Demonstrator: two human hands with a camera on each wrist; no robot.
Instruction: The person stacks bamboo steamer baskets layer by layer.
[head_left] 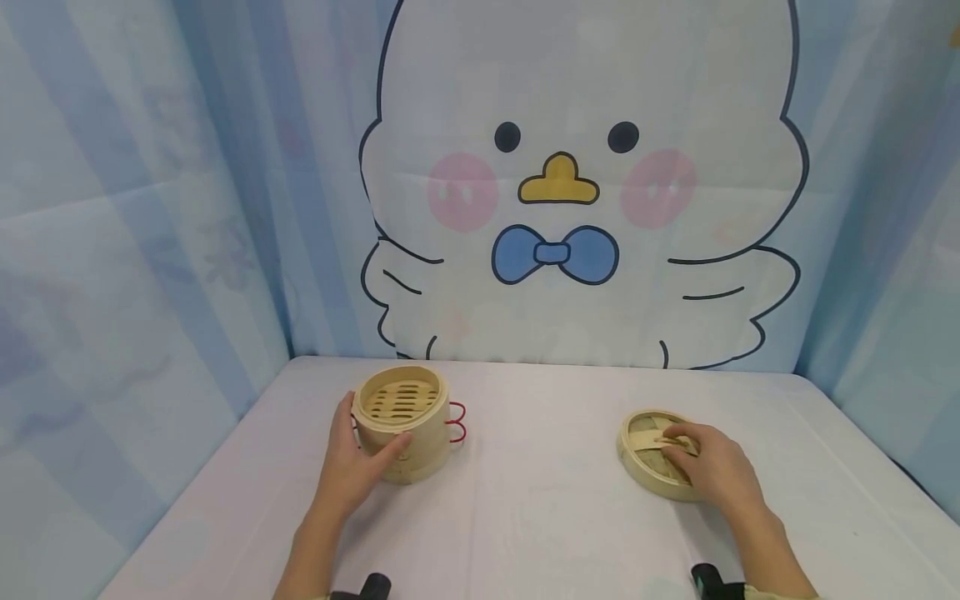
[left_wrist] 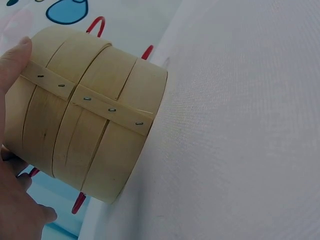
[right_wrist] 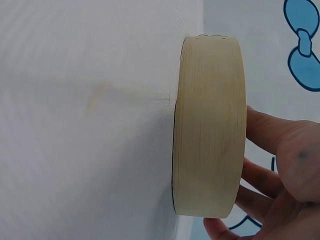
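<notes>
A round bamboo steamer [head_left: 411, 442] of two stacked tiers stands upright at the table's left, its slatted top uncovered. Red loops stick out from its sides. My left hand [head_left: 352, 467] grips it from the left, thumb across the near wall and fingers round the far side. In the left wrist view the steamer's wall [left_wrist: 95, 110] shows stapled bamboo bands. Over to the right lies the woven bamboo lid [head_left: 651, 468], and my right hand [head_left: 716, 467] pinches the strap across its top. The right wrist view shows the lid's side rim [right_wrist: 210, 125] close on the cloth.
White cloth covers the table [head_left: 540, 492], with a wide stretch between steamer and lid. Behind it hangs a backdrop [head_left: 570, 317] with a cartoon bird and blue bow tie. Pale blue curtains [head_left: 127, 250] flank both sides.
</notes>
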